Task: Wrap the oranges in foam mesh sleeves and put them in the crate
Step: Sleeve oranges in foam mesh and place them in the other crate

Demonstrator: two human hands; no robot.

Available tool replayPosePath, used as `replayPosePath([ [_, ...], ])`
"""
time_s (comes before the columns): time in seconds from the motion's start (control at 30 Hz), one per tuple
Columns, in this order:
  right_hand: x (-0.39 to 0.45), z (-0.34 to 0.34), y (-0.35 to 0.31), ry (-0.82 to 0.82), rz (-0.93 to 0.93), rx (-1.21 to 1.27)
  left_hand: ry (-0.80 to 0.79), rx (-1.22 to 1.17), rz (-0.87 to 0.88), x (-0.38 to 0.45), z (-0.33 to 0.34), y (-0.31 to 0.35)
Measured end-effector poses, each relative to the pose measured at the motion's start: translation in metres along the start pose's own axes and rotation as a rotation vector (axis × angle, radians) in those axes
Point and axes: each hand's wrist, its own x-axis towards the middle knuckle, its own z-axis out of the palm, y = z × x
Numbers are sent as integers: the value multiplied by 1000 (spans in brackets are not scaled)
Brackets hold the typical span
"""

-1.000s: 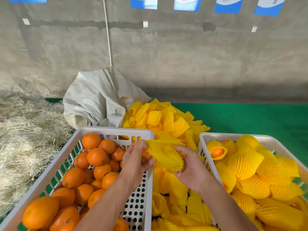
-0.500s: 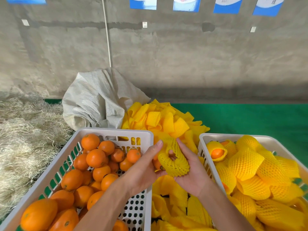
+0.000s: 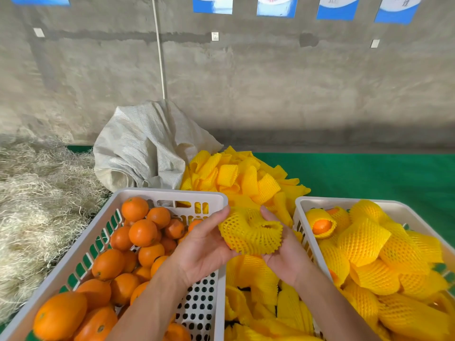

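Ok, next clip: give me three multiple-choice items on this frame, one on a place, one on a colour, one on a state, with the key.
1. Where do the bare oranges lie?
A. left crate
B. right crate
C. on the straw

2. What colour are the foam mesh sleeves piled behind the crates?
A. white
B. yellow
C. green

3. What are the two hands doing?
A. hanging idle
B. lifting the sack
C. holding one sleeved orange between them

Key: 1 A, unwrapped fruit fills the left crate. 2 B, the pile is yellow. 3 C, the left hand and right hand grip the sleeved orange.
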Motion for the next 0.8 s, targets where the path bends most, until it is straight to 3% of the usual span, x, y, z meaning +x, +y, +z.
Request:
replayPosePath([
  [0.13, 4, -1, 11, 199, -198, -148, 15, -148, 24, 3, 5, -10],
  [0.2, 5, -4, 14, 255, -189, -142, 52, -189, 63, 5, 9, -13],
  [0.3, 6, -2, 14, 205, -15, -47, 132, -220, 141, 4, 12, -12],
  [0.47, 7, 2, 26, 241, -186, -148, 248, -194, 102, 8, 19, -14],
  [0.8, 14, 4, 40, 203, -7, 56, 396, -234, 152, 8, 16, -16],
])
